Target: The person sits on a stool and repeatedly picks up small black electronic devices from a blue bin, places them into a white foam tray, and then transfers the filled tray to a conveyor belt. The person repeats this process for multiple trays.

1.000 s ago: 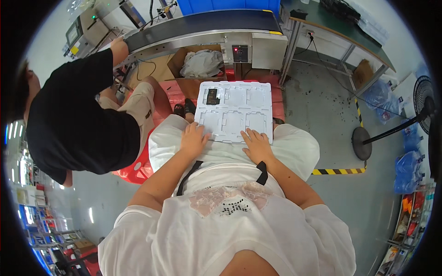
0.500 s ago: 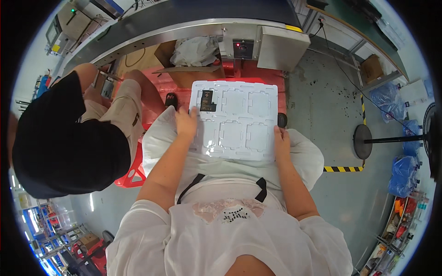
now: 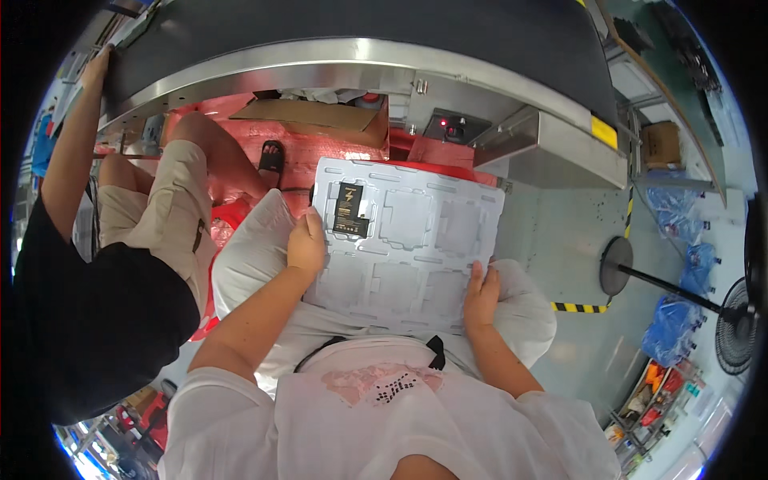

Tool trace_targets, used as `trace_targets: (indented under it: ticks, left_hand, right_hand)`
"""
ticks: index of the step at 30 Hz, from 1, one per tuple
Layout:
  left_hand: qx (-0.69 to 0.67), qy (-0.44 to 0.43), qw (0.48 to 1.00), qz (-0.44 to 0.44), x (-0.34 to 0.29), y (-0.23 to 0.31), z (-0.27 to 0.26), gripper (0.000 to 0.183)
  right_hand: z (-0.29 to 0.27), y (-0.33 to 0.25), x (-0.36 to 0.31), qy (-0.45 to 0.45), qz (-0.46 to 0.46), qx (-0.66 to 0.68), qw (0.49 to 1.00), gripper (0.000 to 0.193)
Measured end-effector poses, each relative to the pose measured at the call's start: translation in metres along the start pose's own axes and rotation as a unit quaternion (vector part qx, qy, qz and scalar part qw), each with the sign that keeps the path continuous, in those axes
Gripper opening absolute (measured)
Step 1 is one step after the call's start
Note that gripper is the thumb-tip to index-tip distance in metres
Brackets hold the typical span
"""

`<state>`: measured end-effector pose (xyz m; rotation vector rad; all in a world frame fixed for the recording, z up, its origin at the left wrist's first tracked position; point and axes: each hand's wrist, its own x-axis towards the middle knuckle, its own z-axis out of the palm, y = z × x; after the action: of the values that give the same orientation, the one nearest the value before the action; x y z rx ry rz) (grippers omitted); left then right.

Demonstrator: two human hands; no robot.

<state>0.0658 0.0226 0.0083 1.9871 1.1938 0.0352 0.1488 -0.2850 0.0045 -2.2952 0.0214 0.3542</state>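
Observation:
A white plastic tray [image 3: 410,258] with several moulded pockets rests over my lap, slightly turned. One black phone battery [image 3: 350,211] with gold print lies in its far-left pocket; the other pockets hold nothing. My left hand [image 3: 306,246] is closed round the tray's left edge, near the battery. At the near right, my right hand [image 3: 482,296] grips the opposite edge, its fingers partly over the rim. The undersides of both grips are hidden by the tray.
Beyond the tray runs a dark conveyor belt [image 3: 352,20] with a metal frame. Below it are a cardboard box [image 3: 320,118] and a metal housing [image 3: 552,148]. A co-worker in black [image 3: 104,320] sits close on my left. A black fan [image 3: 732,324] stands at right.
The view has shifted toward the conveyor, and the tray now sits lower in it and tilts clockwise. My right hand's fingers have come over the rim. The co-worker's arm now reaches to the conveyor.

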Motion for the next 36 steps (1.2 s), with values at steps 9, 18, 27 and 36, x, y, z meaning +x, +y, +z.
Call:
trace_targets:
  ticks: [9, 18, 27, 36]
  left_hand:
    - [0.022, 0.025, 0.999, -0.008, 0.011, -0.003, 0.008, 0.062]
    - [0.013, 0.0, 1.0, -0.012, 0.013, 0.005, 0.002, 0.072]
    - [-0.02, -0.006, 0.999, -0.025, 0.017, -0.027, 0.005, 0.079]
    - [-0.07, 0.075, 0.993, 0.064, 0.008, -0.027, 0.013, 0.054]
  right_hand:
    - [0.01, 0.013, 0.009, 0.027, 0.006, -0.059, 0.998, 0.061]
    - [0.008, 0.004, 0.014, 0.005, 0.037, -0.071, 0.997, 0.071]
    - [0.004, -0.005, 0.015, -0.012, 0.012, -0.139, 0.99, 0.08]
    - [-0.079, -0.116, 0.017, -0.157, -0.109, -0.427, 0.884, 0.069]
